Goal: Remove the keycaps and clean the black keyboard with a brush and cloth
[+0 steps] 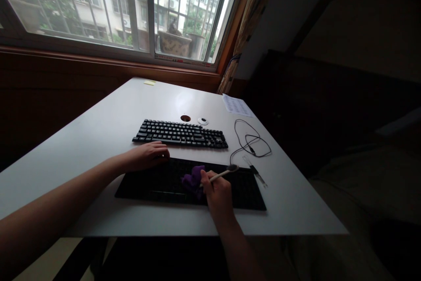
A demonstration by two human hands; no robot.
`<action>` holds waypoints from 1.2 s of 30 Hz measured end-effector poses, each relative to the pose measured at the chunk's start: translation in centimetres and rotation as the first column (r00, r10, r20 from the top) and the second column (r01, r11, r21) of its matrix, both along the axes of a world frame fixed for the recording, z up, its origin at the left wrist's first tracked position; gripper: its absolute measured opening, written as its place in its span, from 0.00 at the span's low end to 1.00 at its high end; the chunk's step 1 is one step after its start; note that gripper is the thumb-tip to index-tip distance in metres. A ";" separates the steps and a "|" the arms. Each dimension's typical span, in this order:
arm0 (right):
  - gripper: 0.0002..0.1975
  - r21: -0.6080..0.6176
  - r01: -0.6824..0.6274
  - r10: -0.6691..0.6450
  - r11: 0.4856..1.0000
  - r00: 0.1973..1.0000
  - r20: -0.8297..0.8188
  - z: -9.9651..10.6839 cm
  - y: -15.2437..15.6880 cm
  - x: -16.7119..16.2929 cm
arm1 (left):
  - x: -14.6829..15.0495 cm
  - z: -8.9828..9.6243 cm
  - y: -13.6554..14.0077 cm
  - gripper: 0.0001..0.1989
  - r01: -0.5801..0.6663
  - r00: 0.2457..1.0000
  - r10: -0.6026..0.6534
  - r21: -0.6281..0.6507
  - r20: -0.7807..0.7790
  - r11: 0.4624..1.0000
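Observation:
A dark keyboard base (148,184) lies near the desk's front edge, its surface too dark to make out in detail. My left hand (149,156) rests at its back left edge, with the fingers bent over that edge. In my right hand (217,189) is a thin, light-handled brush (219,175), its dark oval head pointing up and right. The handle's lower end meets a bunched purple cloth (194,179), which my right fingertips also touch on the keyboard base. Behind the base, black keycaps (177,132) are laid out in keyboard order.
The white desk (88,127) stands by a barred window. A black cable (259,143) lies coiled at right, beside a small clear-and-black tool (259,176). Farther back are a round desk hole (185,118), its white cover (203,121), printed paper (237,105) and a yellow note (149,82).

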State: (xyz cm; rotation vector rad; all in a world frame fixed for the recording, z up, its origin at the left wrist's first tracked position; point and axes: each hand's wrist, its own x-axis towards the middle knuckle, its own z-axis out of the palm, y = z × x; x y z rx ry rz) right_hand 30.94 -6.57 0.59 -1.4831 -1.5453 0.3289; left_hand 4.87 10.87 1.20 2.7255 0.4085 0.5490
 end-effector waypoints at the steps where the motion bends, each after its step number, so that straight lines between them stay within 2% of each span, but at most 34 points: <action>1: 0.23 -0.002 -0.009 0.009 1.000 1.000 0.012 0.0 0.0 0.0 | 0.0 0.0 0.0 0.09 0.001 1.000 -0.001 -0.004 0.005 1.000; 4: 0.24 -0.013 -0.055 0.056 0.998 0.998 0.043 0.1 0.0 0.0 | 0.1 0.2 -0.1 0.08 0.003 1.000 -0.003 -0.004 0.002 1.000; 12: 0.26 -0.081 -0.119 0.120 0.990 0.993 0.001 0.0 0.1 0.3 | 0.1 0.2 -0.2 0.09 -0.013 0.999 0.014 0.017 -0.029 1.000; 23: 0.24 -0.131 -0.196 0.185 0.972 0.979 -0.087 -0.3 -0.2 0.6 | 0.1 0.1 -0.2 0.08 -0.014 1.000 0.014 0.018 -0.010 1.000; 28: 0.23 -0.192 -0.257 0.229 0.947 0.961 -0.155 -0.3 -0.2 0.2 | 0.1 0.1 -0.1 0.08 0.002 1.000 -0.002 0.015 -0.011 1.000; 36: 0.25 -0.117 -0.137 0.137 0.984 0.990 -0.011 0.2 -0.3 -0.2 | 0.1 0.2 -0.2 0.09 -0.001 1.000 0.001 -0.011 0.001 1.000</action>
